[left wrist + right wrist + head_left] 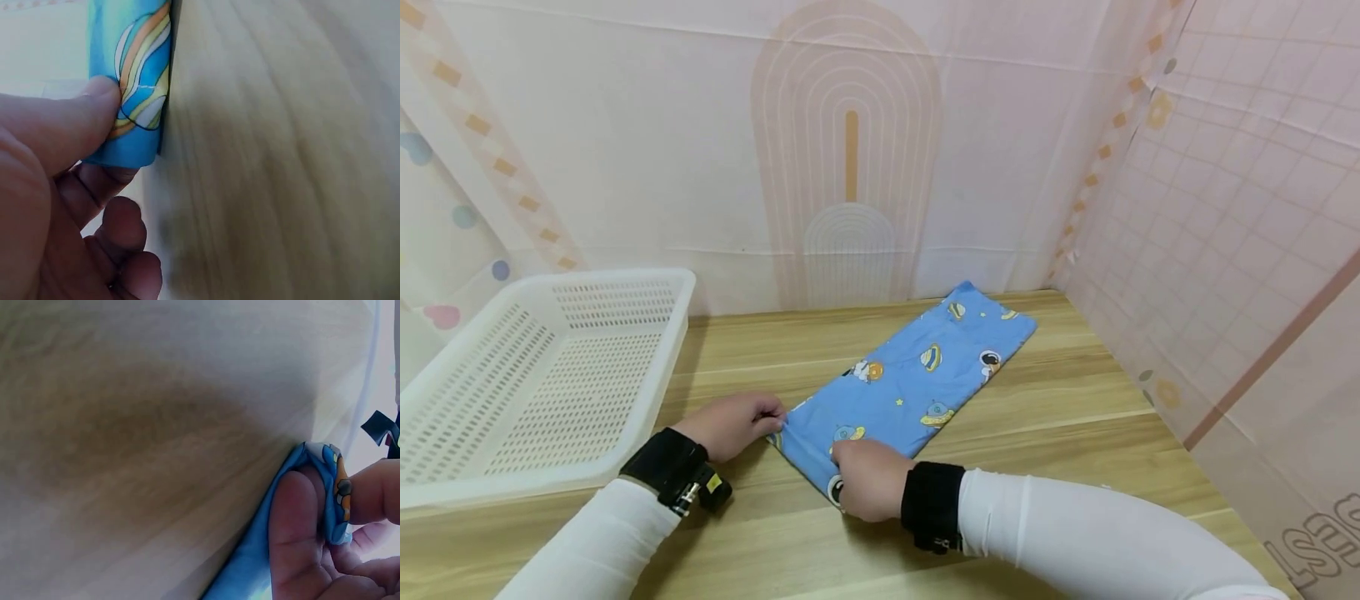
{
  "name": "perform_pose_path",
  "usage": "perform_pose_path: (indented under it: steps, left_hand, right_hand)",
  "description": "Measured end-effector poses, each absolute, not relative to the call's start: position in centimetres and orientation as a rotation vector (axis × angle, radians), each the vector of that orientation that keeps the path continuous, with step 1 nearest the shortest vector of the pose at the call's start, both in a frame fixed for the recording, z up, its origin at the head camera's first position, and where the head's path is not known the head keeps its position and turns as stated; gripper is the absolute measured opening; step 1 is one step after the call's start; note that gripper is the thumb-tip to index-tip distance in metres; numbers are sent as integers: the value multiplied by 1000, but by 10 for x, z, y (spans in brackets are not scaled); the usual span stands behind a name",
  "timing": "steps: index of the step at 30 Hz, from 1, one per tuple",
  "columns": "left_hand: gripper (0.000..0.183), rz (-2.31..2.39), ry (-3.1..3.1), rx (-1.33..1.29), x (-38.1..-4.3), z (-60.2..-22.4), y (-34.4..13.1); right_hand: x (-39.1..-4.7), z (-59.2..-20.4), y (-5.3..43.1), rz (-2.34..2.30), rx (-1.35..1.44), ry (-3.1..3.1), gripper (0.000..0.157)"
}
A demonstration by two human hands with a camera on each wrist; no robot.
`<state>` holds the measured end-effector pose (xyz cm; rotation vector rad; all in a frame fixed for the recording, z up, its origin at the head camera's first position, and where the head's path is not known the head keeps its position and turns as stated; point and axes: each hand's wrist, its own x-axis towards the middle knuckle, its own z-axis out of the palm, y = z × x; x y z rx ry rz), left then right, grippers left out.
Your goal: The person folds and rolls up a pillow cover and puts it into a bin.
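A blue cloth (910, 379) printed with astronauts, planets and flying saucers lies folded into a long strip, slanting from front left to back right on the table. At its near end, my left hand (737, 423) pinches the left corner between thumb and fingers. In the left wrist view that folded corner (142, 75) shows a striped planet under the thumb. My right hand (871, 479) holds the other near corner. Seen from the right wrist, the cloth edge (336, 487) curls over a fingertip and is gripped between the fingers. Part of that corner is hidden by the right hand.
A white plastic basket (662, 379) with slotted walls stands on the left, close to my left wrist. The wood-patterned table (1045, 433) meets a printed backdrop (715, 192) at the back and another printed sheet (1247, 208) on the right.
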<state>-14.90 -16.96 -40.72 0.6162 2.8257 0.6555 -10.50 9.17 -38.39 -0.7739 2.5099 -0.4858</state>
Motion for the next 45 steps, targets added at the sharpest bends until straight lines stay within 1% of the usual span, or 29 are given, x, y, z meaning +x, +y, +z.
perform_pose_path:
  steps: [3,5,7,8,12,17,26,31,33,36,37,42,45]
  left_hand:
    - [11,658,2802,582,-154,-408,-167]
    - [11,658,2790,564,-157,-408,-165]
    - [11,662,2778,547,-160,-408,-162]
    - [11,665,2773,540,-161,-407,-161]
    - [11,683,2765,528,-165,-407,-156]
    - [13,704,2768,477,-167,-407,-152]
    - [27,761,2826,328,-165,-407,-147]
    - [35,751,2901,269,-161,-409,-147]
    - [36,756,2925,270,-159,-410,-147]
    - [33,743,2956,289,-158,-412,-147]
    - [31,733,2963,298,-157,-413,-148]
    - [21,705,2962,380,-157,-414,-152]
    - [14,724,2934,439,-157,-413,-156]
  right_hand:
    - [-105,-384,95,-591,-716,2485,35]
    - [-105,-384,97,-631,-715,2474,45]
    - [-106,-383,98,-635,-737,2468,49]
    - [-106,-383,98,-632,-741,2462,49]
    - [-107,-382,99,-593,-756,2461,38]
    - [-106,-382,97,-519,-771,2492,28]
    - [-104,-382,95,-372,-796,2549,14]
    - [-103,-382,95,-305,-829,2572,12]
    - [-103,-383,95,-300,-838,2579,11]
    - [-104,-384,96,-279,-864,2596,5]
    - [-104,-384,96,-268,-877,2602,5]
    - [-104,-383,100,-172,-992,2640,26]
    - [-105,-382,99,-109,-1041,2654,34]
